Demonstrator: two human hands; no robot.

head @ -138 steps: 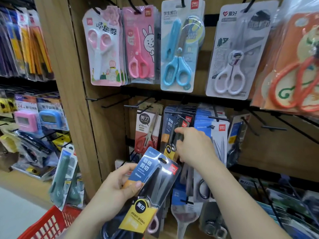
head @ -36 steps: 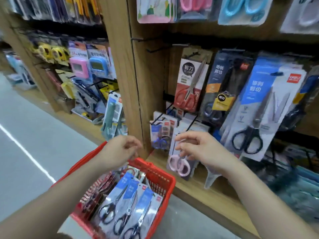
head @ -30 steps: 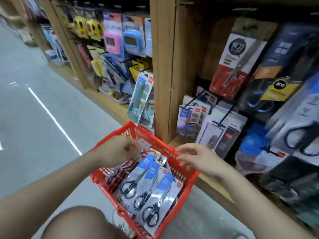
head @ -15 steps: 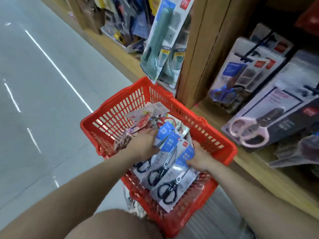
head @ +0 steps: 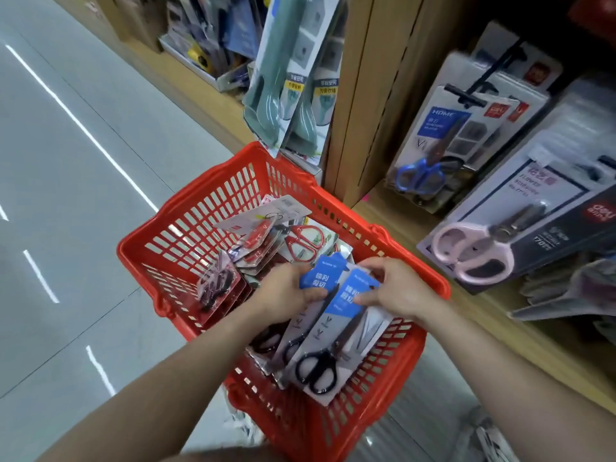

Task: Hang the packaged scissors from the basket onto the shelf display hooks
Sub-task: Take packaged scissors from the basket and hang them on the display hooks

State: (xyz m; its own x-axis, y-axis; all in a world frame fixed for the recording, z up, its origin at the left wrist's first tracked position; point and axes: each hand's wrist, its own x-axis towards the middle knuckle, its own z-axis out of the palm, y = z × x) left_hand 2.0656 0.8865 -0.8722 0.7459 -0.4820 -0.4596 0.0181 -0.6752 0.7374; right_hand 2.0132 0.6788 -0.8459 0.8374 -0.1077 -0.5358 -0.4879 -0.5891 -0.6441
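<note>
Both hands have dropped from the shelf into the red basket point(head: 186, 221). Inside it, my left hand point(head: 286, 295) grips one blue-carded scissors pack point(head: 316, 278) and my right hand point(head: 396, 291) pinches the neighbouring pack point(head: 346, 308). The next pick-up has begun, I reckon; the hook point(head: 466, 95) above the basket waits.

Left forearm point(head: 160, 375) and right forearm point(head: 500, 375) bare from frame edge to wrist. Over the red basket point(head: 200, 221), left hand point(head: 286, 295) and right hand point(head: 396, 288) bare too. Below the basket's near corner: rounded bare patch point(head: 226, 456), possibly a knee.
</note>
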